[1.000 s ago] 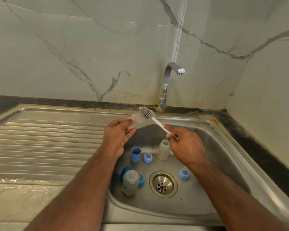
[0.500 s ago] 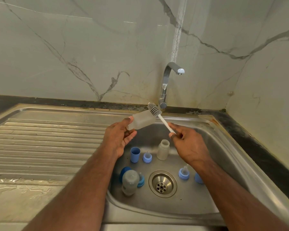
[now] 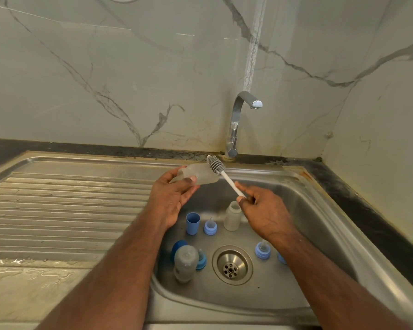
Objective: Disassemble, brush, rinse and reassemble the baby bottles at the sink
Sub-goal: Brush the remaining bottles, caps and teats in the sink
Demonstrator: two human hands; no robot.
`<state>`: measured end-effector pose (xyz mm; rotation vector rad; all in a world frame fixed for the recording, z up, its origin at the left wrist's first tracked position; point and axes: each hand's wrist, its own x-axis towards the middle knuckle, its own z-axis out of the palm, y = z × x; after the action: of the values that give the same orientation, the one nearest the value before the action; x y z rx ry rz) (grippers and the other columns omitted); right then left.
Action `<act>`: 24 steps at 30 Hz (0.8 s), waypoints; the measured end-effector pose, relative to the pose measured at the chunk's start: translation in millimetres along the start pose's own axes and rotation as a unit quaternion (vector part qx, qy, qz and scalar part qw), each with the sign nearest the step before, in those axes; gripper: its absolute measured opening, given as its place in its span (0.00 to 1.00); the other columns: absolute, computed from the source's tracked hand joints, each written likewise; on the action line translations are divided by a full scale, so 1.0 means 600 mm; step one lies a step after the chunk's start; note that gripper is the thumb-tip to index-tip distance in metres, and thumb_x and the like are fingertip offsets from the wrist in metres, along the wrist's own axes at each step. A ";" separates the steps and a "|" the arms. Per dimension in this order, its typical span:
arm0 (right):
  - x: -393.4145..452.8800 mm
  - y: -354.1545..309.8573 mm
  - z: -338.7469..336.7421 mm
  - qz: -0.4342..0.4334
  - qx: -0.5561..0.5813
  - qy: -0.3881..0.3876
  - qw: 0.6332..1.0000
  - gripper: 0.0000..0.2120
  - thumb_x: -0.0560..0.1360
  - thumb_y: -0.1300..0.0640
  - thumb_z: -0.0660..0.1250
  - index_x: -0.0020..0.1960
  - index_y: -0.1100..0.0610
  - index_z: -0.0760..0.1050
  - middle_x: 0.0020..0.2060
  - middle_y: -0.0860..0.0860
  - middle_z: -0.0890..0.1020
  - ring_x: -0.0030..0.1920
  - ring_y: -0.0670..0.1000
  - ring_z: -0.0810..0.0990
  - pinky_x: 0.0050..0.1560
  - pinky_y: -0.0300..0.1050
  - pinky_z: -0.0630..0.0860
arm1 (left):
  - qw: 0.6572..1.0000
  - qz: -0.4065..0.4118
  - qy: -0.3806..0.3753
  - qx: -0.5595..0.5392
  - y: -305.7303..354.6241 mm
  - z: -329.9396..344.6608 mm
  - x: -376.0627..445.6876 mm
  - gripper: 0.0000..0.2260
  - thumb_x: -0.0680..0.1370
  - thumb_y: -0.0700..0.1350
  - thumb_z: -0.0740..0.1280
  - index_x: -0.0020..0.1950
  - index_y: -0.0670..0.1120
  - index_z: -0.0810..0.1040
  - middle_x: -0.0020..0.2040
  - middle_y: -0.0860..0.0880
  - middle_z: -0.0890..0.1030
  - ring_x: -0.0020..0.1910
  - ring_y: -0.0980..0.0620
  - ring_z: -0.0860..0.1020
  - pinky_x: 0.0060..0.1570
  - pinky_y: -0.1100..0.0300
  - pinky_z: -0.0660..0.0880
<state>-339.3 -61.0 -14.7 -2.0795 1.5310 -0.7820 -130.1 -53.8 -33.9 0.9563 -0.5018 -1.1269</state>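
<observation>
Left hand, centre frame, grips a frosted translucent bottle body, held near horizontal above the steel sink basin, thumb on top. Right hand pinches the end of a white-handled brush with grey ribbed silicone head

Change: a second ago the head lay against the bottle's far end; it has since drawn up and right and now rests at the bottle's upper right end, outside. Can't tell which end is the mouth. Reads as brushing under way, rinse not yet started; chrome tap, upper centre, runs dry

Both forearms reach in from the lower corners, wrists raised over the basin

Below: blue cup-shaped cap, blue-collared teats, upright bottle, another bottle lying near the drain, lower centre
</observation>
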 end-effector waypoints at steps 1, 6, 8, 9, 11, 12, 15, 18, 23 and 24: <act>-0.003 -0.003 0.002 -0.005 -0.003 -0.001 1.000 0.20 0.82 0.51 0.63 0.74 0.41 0.68 0.42 0.41 0.76 0.37 0.42 0.75 0.35 0.33 0.68 | 1.000 0.002 0.003 0.011 -0.002 0.000 0.000 0.16 0.75 0.33 0.73 0.62 0.40 0.79 0.58 0.40 0.84 0.55 0.44 0.85 0.52 0.54 0.84; -0.008 -0.014 0.015 -0.038 -0.022 -0.006 0.999 0.20 0.82 0.51 0.62 0.73 0.38 0.68 0.53 0.45 0.81 0.39 0.44 0.78 0.41 0.38 0.77 | 1.000 0.008 0.009 0.006 -0.002 -0.003 -0.001 0.13 0.76 0.36 0.73 0.60 0.38 0.79 0.53 0.40 0.86 0.53 0.45 0.86 0.53 0.52 0.84; -0.001 -0.011 0.008 -0.015 -0.041 0.007 0.999 0.20 0.83 0.51 0.62 0.74 0.39 0.68 0.54 0.46 0.81 0.41 0.44 0.78 0.43 0.40 0.78 | 1.000 0.002 0.012 -0.002 -0.001 -0.005 -0.001 0.13 0.76 0.37 0.73 0.60 0.38 0.79 0.54 0.40 0.85 0.52 0.44 0.86 0.53 0.51 0.83; 0.001 -0.010 0.006 -0.009 -0.044 0.011 0.999 0.20 0.83 0.51 0.61 0.74 0.40 0.68 0.54 0.46 0.81 0.41 0.44 0.78 0.45 0.41 0.78 | 1.000 -0.001 0.013 0.000 -0.001 -0.005 0.000 0.13 0.76 0.37 0.73 0.60 0.38 0.79 0.54 0.39 0.85 0.52 0.44 0.86 0.53 0.51 0.84; -0.006 -0.013 0.009 -0.022 -0.036 0.005 0.999 0.20 0.83 0.50 0.62 0.74 0.39 0.68 0.55 0.46 0.81 0.42 0.44 0.78 0.45 0.40 0.78 | 1.000 -0.002 0.017 0.000 -0.002 -0.003 0.000 0.13 0.76 0.37 0.74 0.60 0.38 0.78 0.54 0.39 0.85 0.53 0.43 0.86 0.51 0.52 0.84; -0.011 -0.015 0.013 -0.037 -0.026 -0.003 0.999 0.20 0.82 0.50 0.62 0.73 0.38 0.68 0.56 0.45 0.81 0.42 0.44 0.78 0.45 0.40 0.78 | 1.000 -0.001 0.020 -0.005 -0.002 -0.002 0.000 0.13 0.76 0.37 0.74 0.60 0.38 0.79 0.54 0.39 0.85 0.53 0.43 0.86 0.50 0.53 0.84; -0.006 -0.014 0.015 -0.037 -0.029 -0.004 0.999 0.20 0.82 0.50 0.62 0.73 0.38 0.69 0.55 0.44 0.81 0.41 0.44 0.79 0.45 0.41 0.79 | 0.999 0.000 0.031 -0.022 -0.001 -0.004 0.001 0.14 0.76 0.37 0.74 0.60 0.37 0.78 0.54 0.38 0.85 0.52 0.43 0.86 0.48 0.53 0.85; 0.002 -0.006 0.001 0.000 -0.047 0.022 0.999 0.20 0.83 0.51 0.61 0.74 0.40 0.67 0.54 0.47 0.81 0.42 0.43 0.77 0.43 0.38 0.75 | 0.999 -0.007 0.028 -0.018 -0.001 -0.003 -0.002 0.15 0.76 0.38 0.74 0.61 0.38 0.78 0.54 0.38 0.85 0.51 0.43 0.86 0.47 0.55 0.85; -0.010 -0.014 0.013 -0.040 -0.022 -0.005 0.999 0.20 0.82 0.50 0.63 0.73 0.38 0.69 0.55 0.44 0.81 0.40 0.44 0.79 0.41 0.38 0.78 | 0.998 -0.018 0.038 -0.039 0.003 -0.001 -0.001 0.13 0.77 0.39 0.74 0.60 0.38 0.78 0.51 0.38 0.86 0.49 0.44 0.87 0.44 0.57 0.84; -0.004 -0.012 0.009 -0.026 -0.028 0.005 0.999 0.20 0.83 0.50 0.62 0.73 0.39 0.68 0.53 0.45 0.81 0.40 0.43 0.78 0.40 0.38 0.76 | 0.998 -0.019 0.042 -0.041 0.003 -0.002 -0.001 0.14 0.77 0.40 0.74 0.60 0.39 0.78 0.51 0.38 0.86 0.49 0.43 0.87 0.44 0.57 0.84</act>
<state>-331.4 -56.7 -14.6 -2.1675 1.5249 -0.7768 -128.5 -52.6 -33.0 0.9411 -0.3685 -1.1271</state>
